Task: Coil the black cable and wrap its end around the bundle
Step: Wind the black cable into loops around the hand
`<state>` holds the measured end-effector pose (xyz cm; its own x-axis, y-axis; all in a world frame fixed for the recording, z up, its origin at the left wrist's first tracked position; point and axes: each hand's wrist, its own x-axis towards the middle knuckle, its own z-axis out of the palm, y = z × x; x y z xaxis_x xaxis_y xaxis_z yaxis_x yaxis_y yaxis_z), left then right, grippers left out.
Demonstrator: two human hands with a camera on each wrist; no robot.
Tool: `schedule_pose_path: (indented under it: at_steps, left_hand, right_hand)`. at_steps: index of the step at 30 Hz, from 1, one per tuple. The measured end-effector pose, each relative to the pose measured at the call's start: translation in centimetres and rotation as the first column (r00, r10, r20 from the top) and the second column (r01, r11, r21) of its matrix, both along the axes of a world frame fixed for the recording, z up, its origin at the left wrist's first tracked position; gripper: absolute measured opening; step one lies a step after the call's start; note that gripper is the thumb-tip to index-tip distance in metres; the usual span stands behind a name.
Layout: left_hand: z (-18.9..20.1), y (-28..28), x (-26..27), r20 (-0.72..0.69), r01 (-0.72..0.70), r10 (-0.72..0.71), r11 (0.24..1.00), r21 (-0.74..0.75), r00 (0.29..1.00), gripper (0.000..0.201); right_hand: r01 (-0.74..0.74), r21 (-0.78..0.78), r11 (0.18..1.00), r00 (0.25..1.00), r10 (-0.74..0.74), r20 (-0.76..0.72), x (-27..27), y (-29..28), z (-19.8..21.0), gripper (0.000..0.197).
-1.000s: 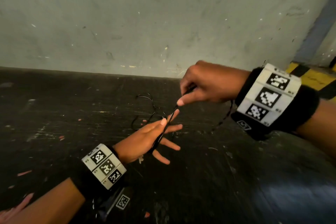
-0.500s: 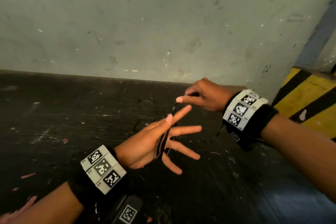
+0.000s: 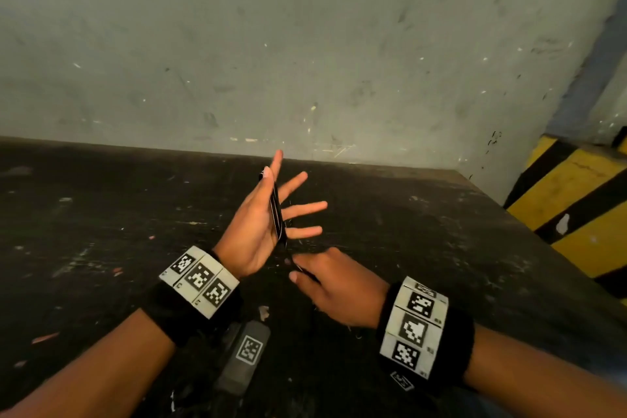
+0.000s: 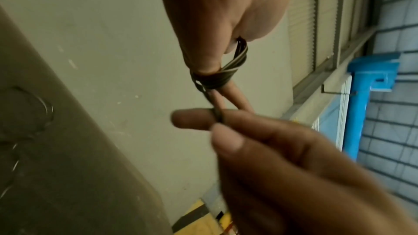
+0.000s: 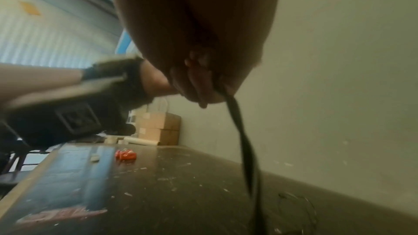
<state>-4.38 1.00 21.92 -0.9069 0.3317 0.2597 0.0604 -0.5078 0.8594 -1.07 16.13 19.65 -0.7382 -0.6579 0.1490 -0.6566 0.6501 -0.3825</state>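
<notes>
2 hands (image 3: 258, 231) (image 3: 336, 285) | left spread, cable (image 3: 276, 214) looped | right grip pinches cable

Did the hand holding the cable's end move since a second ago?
Yes. The right hand, pinching the black cable, was up near the wall's bottom edge, beyond the left hand. Now it sits lower, nearer the person.

- right hand (image 5: 199, 45) fills the top, fingertips pinching the black cable (image 5: 239, 128); cable hangs blurred toward the dark table (image 5: 181, 185)
- red object (image 5: 125, 155) on table; cardboard boxes (image 5: 160, 128) behind
</notes>
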Motion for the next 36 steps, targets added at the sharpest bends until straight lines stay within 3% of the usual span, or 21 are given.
schedule_pose_path:
  at_steps: [3,6,8,11,14,20,23,27,31,34,36]
  left_hand:
    - [-0.7,0.2,-0.1,-0.073,-0.074,0.061,0.976,-0.203,0.996,0.049]
    - [-1.8,0.5,0.0,-0.231,-0.17,0.064,0.864,-0.474,0.971,0.044]
    - [-2.9,0.6,0.1,-0.276,-0.173,0.011,0.801,-0.573,0.961,0.046]
    - [-4.3,0.6,0.4,-0.108,0.009,-0.104,0.762,-0.648,0.989,0.05]
    - [-4.0,0.5,1.5,0.042,0.197,-0.227,0.722,-0.663,0.973,0.047]
    - [-1.9,1.0,3.3,0.065,0.323,-0.368,0.699,-0.638,0.927,0.046]
    - [-1.4,1.0,3.9,0.045,0.356,-0.405,0.74,-0.571,0.913,0.052]
    - [-0.9,0.8,4.0,0.037,0.412,-0.435,0.819,-0.398,0.9,0.054]
    - [0.5,0.4,3.0,0.021,0.38,-0.38,0.92,-0.098,0.925,0.05]
    - [2.0,0.1,1.5,0.011,0.299,-0.3,0.952,0.063,0.954,0.05]
    - [2.5,0.0,0.5,0.025,0.214,-0.216,0.974,0.071,0.976,0.05]
  right_hand:
    - [-0.045,0.066,0.997,0.999,0.045,-0.005,1.0,0.1,2.1,0.019]
    - [-0.107,0.226,0.968,0.994,0.11,-0.001,1.6,0.3,4.9,0.019]
    - [-0.122,0.337,0.934,0.992,0.13,0.001,1.7,0.2,6.6,0.018]
    - [-0.091,0.398,0.913,0.991,0.123,-0.057,1.0,0.7,9.8,0.01]
    - [-0.056,0.401,0.914,0.979,0.129,-0.157,-0.6,2.1,13.5,0.014]
    - [-0.04,0.295,0.955,0.951,0.127,-0.281,-3.7,3.2,15.4,0.029]
    - [-0.026,0.218,0.976,0.954,0.089,-0.287,-5.1,3.8,14.1,0.032]
    - [-0.015,0.043,0.999,0.983,0.023,-0.181,-6.5,4.5,9.7,0.038]
    - [0.036,-0.174,0.984,0.992,-0.057,-0.114,-6.4,4.4,4.3,0.042]
    - [0.07,-0.127,0.99,0.994,-0.079,-0.072,-5.4,3.5,0.8,0.04]
    - [0.064,-0.051,0.997,0.996,-0.067,-0.06,-4.4,2.6,-0.6,0.034]
